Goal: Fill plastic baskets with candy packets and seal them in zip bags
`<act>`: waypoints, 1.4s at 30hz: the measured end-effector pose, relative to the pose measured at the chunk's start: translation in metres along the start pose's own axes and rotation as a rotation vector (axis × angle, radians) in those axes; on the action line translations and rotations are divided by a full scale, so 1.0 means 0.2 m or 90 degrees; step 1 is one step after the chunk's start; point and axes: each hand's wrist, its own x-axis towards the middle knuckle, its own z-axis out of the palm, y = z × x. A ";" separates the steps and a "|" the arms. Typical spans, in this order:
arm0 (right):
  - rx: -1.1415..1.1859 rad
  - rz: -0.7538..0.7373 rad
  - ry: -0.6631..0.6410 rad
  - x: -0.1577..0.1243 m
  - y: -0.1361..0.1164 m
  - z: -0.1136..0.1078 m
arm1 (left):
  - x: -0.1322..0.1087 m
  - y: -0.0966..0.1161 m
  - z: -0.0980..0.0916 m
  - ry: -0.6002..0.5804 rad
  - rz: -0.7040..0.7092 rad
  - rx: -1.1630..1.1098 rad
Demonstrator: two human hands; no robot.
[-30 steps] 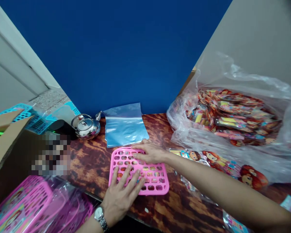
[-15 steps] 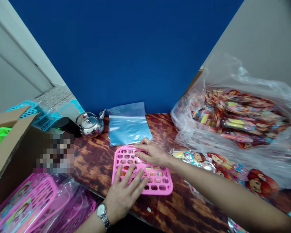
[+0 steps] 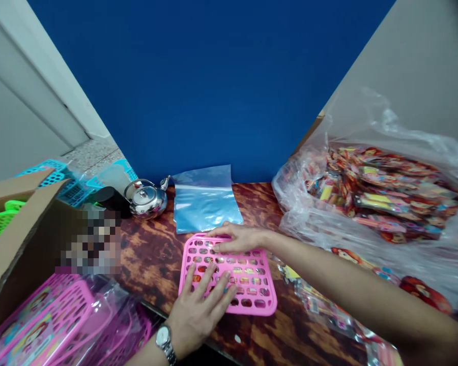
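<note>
A pink plastic basket with a grid of holes [image 3: 248, 277] lies flat on the brown patterned table [image 3: 152, 254], with colourful printed packets showing through its holes. My left hand [image 3: 198, 310], a watch on its wrist, rests flat on the basket's near left part with fingers spread. My right hand [image 3: 238, 238] lies on the basket's far edge, fingers stretched out flat. Just beyond the basket lies a stack of clear bluish zip bags [image 3: 204, 199].
A shiny metal kettle [image 3: 145, 198] stands at the back left. A big clear bag of cartoon packets [image 3: 389, 198] fills the right. Loose packets [image 3: 328, 305] lie under my right forearm. Pink baskets in plastic [image 3: 57, 325] and a cardboard box [image 3: 26, 229] sit left.
My right hand has slid a little along the basket's far edge and flattened. The left hand stays pressed on the basket. The view has shifted slightly.
</note>
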 end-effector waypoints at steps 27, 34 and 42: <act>-0.129 -0.075 0.276 -0.03 0.04 0.13 | 0.00 -0.02 0.01 -0.043 -0.028 -0.049; -0.179 -0.042 0.294 -0.02 0.03 0.16 | 0.01 -0.03 0.00 -0.041 -0.025 -0.065; -0.241 -0.063 0.323 -0.02 0.08 0.21 | 0.01 -0.04 0.00 -0.053 0.006 -0.029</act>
